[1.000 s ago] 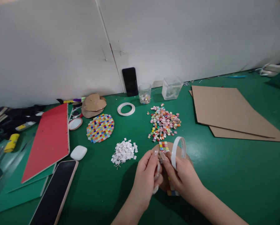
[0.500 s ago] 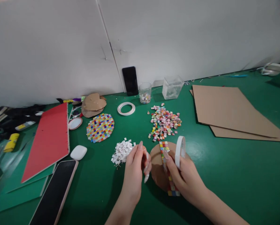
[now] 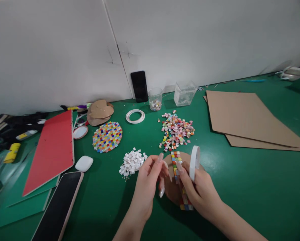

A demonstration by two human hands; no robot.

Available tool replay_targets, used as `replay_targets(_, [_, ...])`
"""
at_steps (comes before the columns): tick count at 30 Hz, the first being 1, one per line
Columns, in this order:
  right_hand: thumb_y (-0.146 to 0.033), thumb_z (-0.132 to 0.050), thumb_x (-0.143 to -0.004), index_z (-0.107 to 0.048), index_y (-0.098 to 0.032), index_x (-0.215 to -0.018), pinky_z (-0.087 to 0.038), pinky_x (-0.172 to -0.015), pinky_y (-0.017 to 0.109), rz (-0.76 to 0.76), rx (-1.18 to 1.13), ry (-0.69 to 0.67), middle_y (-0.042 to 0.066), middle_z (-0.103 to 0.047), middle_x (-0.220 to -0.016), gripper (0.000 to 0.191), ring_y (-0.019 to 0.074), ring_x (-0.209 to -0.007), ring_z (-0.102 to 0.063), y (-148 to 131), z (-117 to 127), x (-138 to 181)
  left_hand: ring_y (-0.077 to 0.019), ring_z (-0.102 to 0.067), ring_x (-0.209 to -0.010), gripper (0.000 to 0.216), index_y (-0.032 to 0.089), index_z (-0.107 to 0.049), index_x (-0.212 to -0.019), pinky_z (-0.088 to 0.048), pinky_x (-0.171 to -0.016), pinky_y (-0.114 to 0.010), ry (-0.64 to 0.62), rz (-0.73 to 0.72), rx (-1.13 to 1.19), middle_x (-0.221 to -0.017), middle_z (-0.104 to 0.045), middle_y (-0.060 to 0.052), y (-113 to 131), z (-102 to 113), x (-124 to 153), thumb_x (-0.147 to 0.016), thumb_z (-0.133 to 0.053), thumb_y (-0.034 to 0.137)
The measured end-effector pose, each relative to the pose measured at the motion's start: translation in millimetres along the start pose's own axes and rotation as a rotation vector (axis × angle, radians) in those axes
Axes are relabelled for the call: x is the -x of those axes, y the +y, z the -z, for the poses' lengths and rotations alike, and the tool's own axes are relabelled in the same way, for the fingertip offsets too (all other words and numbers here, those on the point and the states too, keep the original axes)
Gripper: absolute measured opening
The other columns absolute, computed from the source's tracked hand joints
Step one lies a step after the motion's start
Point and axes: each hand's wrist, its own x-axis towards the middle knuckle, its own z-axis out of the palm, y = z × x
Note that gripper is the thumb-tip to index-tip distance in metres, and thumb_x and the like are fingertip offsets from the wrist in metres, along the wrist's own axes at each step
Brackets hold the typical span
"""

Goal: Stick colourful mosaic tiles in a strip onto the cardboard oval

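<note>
Left fingers: my left hand (image 3: 146, 182) hovers just left of the disc, fingers (image 3: 160, 158) loosely curled; I cannot tell whether they pinch anything.
Right fingers: my right hand (image 3: 200, 190) wears the tape roll (image 3: 194, 158) upright on one finger, forefinger pressing on the tile strip (image 3: 178, 172).
Disc: a brown card disc (image 3: 170, 187) lies flat on the green desk (image 3: 240, 187), between my hands, partly hidden by them.
Strip: small bright square tiles in a narrow band across the disc, front to back.
Loose tiles: a mixed pile (image 3: 176, 131) just behind the disc; white scraps (image 3: 132, 162) to its left.
Containers: a clear cup (image 3: 155, 99) holding a few tiles; a clear square tub (image 3: 184, 93), contents unclear.
Writing: none readable.
</note>
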Motion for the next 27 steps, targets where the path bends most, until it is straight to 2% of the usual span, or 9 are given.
replay_targets(10, [-0.026, -0.032, -0.095, -0.042, -0.021, -0.067, -0.036, -0.047, 0.025, 0.014, 0.007, 0.005, -0.001, -0.051, -0.054, 0.030, 0.0130, -0.046, -0.049, 0.1, 0.4, 0.5, -0.0044, -0.039, -0.046, 0.025, 0.017, -0.047, -0.068, -0.030, -0.042, -0.014, 0.003, 0.002, 0.072, -0.057, -0.047, 0.004, 1.2, 1.4, 1.9, -0.085, -0.054, 0.033])
replay_targets(18, [-0.027, -0.032, -0.095, -0.043, -0.021, -0.064, -0.037, -0.047, 0.025, 0.001, 0.001, -0.008, -0.001, -0.052, -0.053, 0.033, 0.0132, -0.046, -0.050, -0.2, 0.7, -0.2, -0.0059, -0.041, -0.038, 0.037, 0.016, -0.045, -0.059, -0.029, -0.037, -0.016, 0.124, 0.041, 0.049, -0.048, -0.046, 0.004, 4.1, -4.6, 1.3, -0.085, -0.049, 0.042])
replay_targets(23, [-0.026, -0.031, -0.095, -0.044, -0.021, -0.065, -0.037, -0.046, 0.025, 0.010, 0.004, -0.019, -0.001, -0.053, -0.053, 0.033, 0.0132, -0.045, -0.051, -2.6, 1.8, -1.5, -0.0069, -0.044, -0.041, 0.043, 0.016, -0.048, -0.060, -0.030, -0.037, -0.015, 0.116, 0.022, 0.028, -0.050, -0.050, 0.002, 3.3, -3.9, 1.5, -0.084, -0.048, 0.052])
replay_targets(27, [-0.026, -0.032, -0.094, -0.041, -0.022, -0.064, -0.036, -0.045, 0.024, 0.017, 0.007, -0.014, -0.002, -0.051, -0.052, 0.031, 0.0125, -0.044, -0.049, -1.8, 1.3, -1.2, -0.0054, -0.041, -0.040, 0.040, 0.016, -0.045, -0.059, -0.029, -0.036, -0.014, 0.079, 0.008, 0.005, -0.049, -0.046, 0.004, 0.6, -0.4, 0.6, -0.082, -0.055, 0.047])
